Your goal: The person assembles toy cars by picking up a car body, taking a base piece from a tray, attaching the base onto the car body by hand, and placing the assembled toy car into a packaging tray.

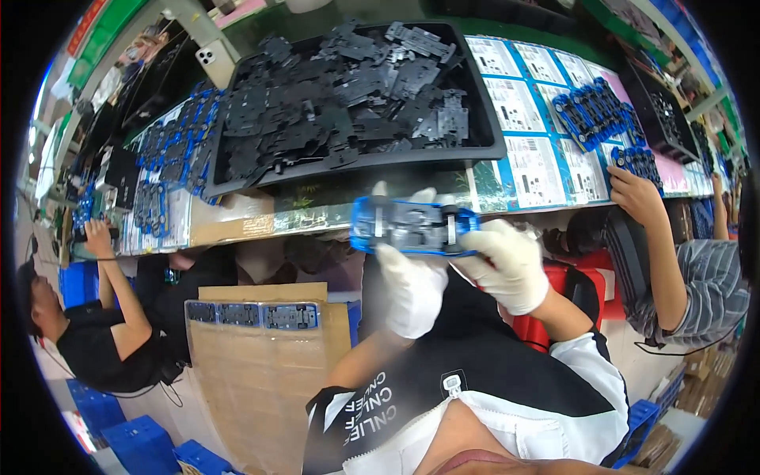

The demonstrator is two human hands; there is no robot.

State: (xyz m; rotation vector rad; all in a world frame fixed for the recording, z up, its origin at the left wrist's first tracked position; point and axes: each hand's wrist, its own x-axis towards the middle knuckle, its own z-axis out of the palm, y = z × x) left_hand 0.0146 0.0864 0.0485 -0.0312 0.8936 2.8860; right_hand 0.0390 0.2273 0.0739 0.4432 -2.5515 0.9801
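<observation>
A blue toy car point(412, 227) is held bottom-up in front of me, its dark chassis and wheels facing me. My left hand point(413, 293), in a white glove, grips its left part from below, with fingertips showing beyond the far edge. The white-gloved right hand point(511, 267) closes on the car's right end, by the wheels. What the right fingertips press on is partly hidden. Just beyond the car stands a big black tray point(492, 146), heaped with black plastic chassis plates point(317, 107).
Blue toy cars lie in groups at the left point(178, 142) and right point(594, 115) on printed sheets point(532, 170). A phone point(215, 63) leans by the tray. A carton point(253, 372) with three cars stands at lower left. Co-workers sit on both sides.
</observation>
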